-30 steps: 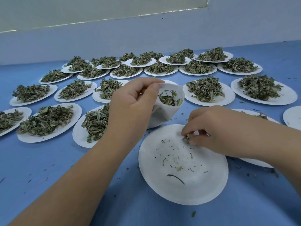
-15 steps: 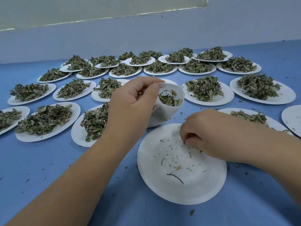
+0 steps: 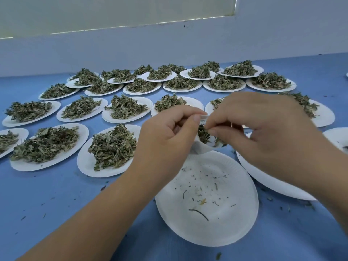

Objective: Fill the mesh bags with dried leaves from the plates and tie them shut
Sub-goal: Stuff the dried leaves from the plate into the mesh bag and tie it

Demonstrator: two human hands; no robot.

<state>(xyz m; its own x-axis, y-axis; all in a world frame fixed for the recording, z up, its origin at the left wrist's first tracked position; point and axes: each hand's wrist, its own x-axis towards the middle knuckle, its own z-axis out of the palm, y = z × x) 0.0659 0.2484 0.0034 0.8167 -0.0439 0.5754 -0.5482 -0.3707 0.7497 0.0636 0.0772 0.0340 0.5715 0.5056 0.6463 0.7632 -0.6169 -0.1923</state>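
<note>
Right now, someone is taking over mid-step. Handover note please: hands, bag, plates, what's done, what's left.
Left hand: pinches the rim of the mesh bag, holding it open above the near plate.
Right hand: fingertips pinched at the bag's mouth; what they hold is hidden.
Done: the bag has dried leaves inside, and the near plate is down to crumbs.
Left: tie this bag shut; many full plates wait behind.
</note>
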